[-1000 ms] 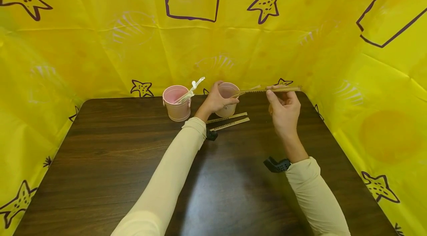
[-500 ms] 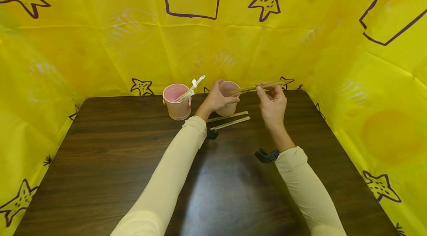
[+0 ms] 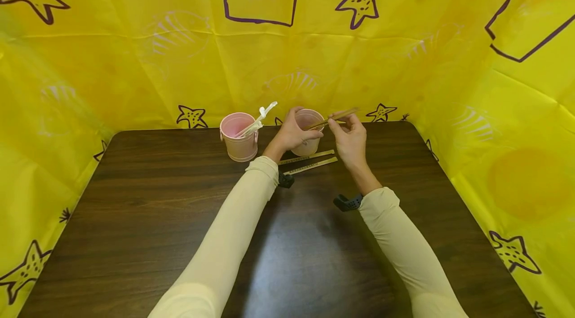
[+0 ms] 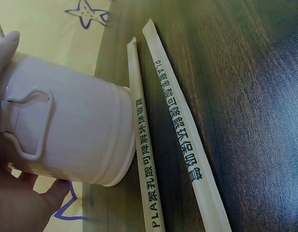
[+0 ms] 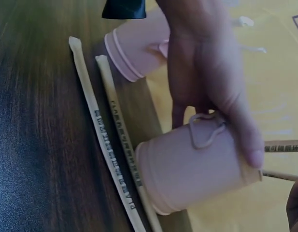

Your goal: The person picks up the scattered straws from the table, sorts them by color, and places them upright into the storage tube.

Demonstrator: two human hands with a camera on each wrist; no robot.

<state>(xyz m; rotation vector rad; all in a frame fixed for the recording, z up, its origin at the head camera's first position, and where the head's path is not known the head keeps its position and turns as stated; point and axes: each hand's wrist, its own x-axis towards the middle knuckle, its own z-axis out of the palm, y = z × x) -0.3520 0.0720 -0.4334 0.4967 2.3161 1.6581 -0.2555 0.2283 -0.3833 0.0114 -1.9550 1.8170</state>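
My left hand point(image 3: 292, 133) grips the right-hand pink bucket point(image 3: 306, 149) around its rim, thumb along the near side. With thumb and fingers, my right hand point(image 3: 350, 141) pinches a small bunch of paper-wrapped straws point(image 3: 345, 114). Their far ends lie at the mouth of that bucket, slanted; how deep they go is hidden. In the right wrist view, wrapped straws point(image 5: 283, 146) show beside the rim. Two more wrapped straws, one nearer the bucket point(image 4: 141, 125) and one farther out point(image 4: 175, 113), lie on the table by its base, printed with dark lettering.
A second pink bucket point(image 3: 241, 150) stands to the left, with white-wrapped straws point(image 3: 258, 122) leaning out of it. The dark wooden table point(image 3: 179, 208) meets a yellow patterned cloth point(image 3: 251, 68) at the back, just behind the buckets.
My right hand has moved left toward the bucket, bringing the straws closer to its mouth. The left hand and the bucket have stayed in place.
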